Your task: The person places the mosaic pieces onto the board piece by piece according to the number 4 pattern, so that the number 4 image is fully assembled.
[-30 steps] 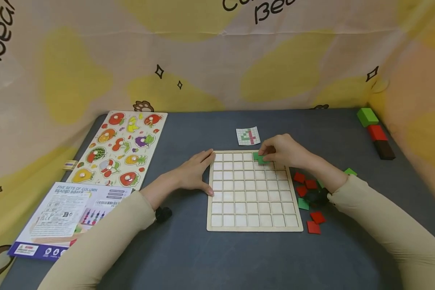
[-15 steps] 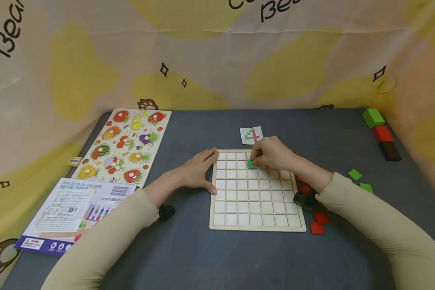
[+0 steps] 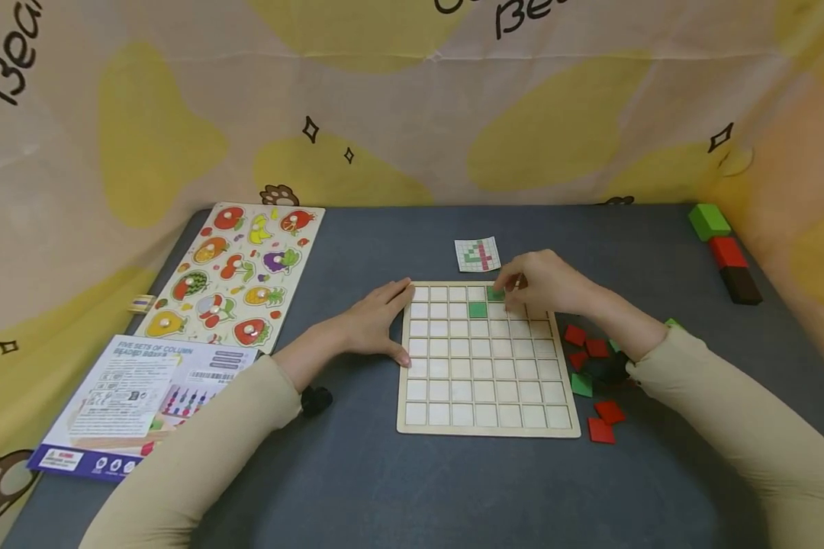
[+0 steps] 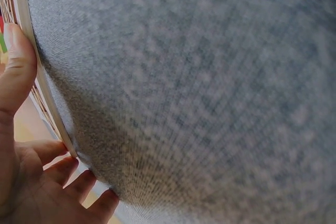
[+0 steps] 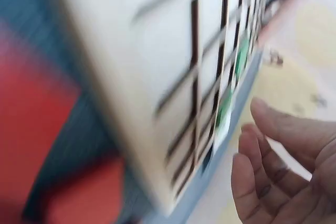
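Observation:
A wooden grid board (image 3: 484, 393) with white cells lies on the dark table. One green square tile (image 3: 477, 310) sits in its second row, and another green tile (image 3: 494, 293) in the top row is partly covered by my right hand (image 3: 545, 282). In the right wrist view that hand hovers beside the tiles, fingers loosely bent, with nothing between fingers and thumb. My left hand (image 3: 367, 324) rests along the board's left edge, thumb on the rim and fingers spread near the far corner, as the left wrist view shows.
Red tiles (image 3: 600, 431) and green tiles (image 3: 581, 384) lie loose right of the board. A small pattern card (image 3: 477, 255) lies behind it. Coloured blocks (image 3: 728, 252) stand at back right. A fruit puzzle board (image 3: 236, 278) and a printed box sheet (image 3: 144, 404) lie at left.
My right hand has put a green tile into a second-row cell, released it and drawn back to the right. My left hand stays on the board's edge.

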The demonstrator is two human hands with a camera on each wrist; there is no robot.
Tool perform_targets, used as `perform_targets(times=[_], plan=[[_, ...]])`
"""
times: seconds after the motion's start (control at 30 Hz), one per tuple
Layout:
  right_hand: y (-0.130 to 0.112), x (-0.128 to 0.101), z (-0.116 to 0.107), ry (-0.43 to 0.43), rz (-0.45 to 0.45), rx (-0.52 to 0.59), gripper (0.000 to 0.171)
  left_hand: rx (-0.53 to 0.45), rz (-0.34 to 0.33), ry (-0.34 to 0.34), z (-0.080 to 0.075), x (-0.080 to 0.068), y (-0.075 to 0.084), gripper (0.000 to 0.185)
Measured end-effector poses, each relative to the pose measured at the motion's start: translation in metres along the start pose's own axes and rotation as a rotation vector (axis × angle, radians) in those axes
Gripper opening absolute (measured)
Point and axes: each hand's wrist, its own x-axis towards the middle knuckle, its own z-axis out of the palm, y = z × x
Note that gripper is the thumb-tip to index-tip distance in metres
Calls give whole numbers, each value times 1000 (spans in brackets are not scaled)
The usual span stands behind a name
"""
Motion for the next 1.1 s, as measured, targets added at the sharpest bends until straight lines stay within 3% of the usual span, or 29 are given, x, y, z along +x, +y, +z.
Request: perform_targets(times=[0.17,0.3,0.53,0.73,0.97,1.1], plan=[[34,-26,-24,-75,67,30,14,1,2,2,-1,0,0,121],[64,-50,-40,-188,154,83,18,3,2,1,-1,-1,0,121],[102,-89,-53,-319,226,157,28,-5,8,-1,-1,-1,0,120],[124,-113,-58,-284,195,162,30,-7,11,1,0,0,-1,120],[158,-138,-65,-237,137,240,31,-10,10,-4,-2,-1,1,120],[165,-145,-66,-203,159,200,30,-6,6,-1,-2,-1,1,121]])
